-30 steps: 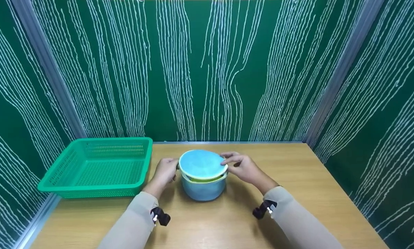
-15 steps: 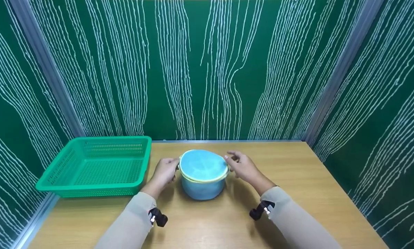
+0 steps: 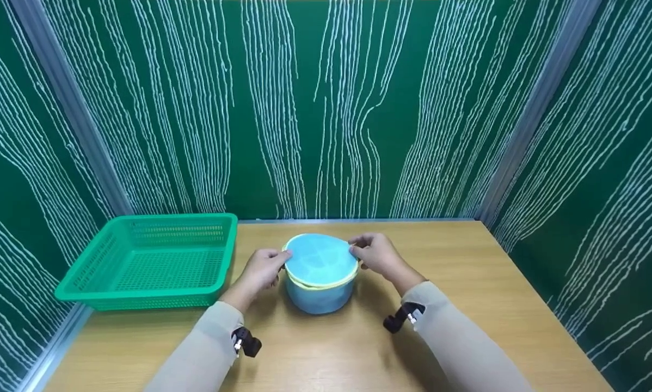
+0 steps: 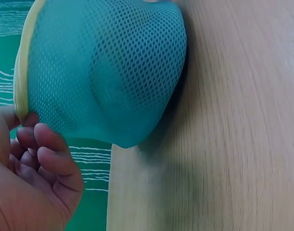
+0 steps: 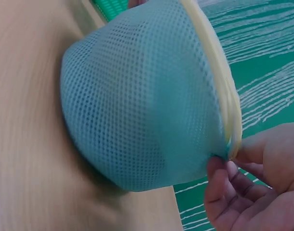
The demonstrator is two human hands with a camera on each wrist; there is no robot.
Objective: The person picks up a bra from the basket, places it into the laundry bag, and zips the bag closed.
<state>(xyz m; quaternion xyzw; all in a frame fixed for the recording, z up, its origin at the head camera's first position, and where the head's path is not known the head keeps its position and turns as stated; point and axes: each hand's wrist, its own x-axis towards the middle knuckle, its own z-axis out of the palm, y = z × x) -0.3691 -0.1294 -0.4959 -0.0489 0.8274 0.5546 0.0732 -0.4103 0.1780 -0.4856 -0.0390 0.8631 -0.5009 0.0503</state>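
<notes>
A round blue mesh laundry bag [image 3: 319, 299] with yellow trim stands on the table, its flat lid [image 3: 320, 258] lying over the top. At the lid's left edge, my left hand [image 3: 262, 268] pinches the yellow rim between thumb and fingers. My right hand [image 3: 379, 255] pinches the rim on the opposite side. From the left wrist, the mesh wall [image 4: 123, 72] appears, with the thumb and a finger meeting at the yellow trim [image 4: 22, 72]. The right wrist view has the thumb and fingertips [image 5: 217, 166] closed on the trim's lower end. What the bag holds is hidden.
A green perforated plastic basket [image 3: 217, 293] stands to the left on the wooden table [image 3: 326, 359]. Green panels [image 3: 315, 136] with white wavy lines enclose the table at the back and both sides, joined by grey posts [image 3: 538, 109].
The lid has come down at the front, closing the gap to the rim. My right hand has gone from loose fingers to a pinch; my left thumb has moved onto the lid's edge.
</notes>
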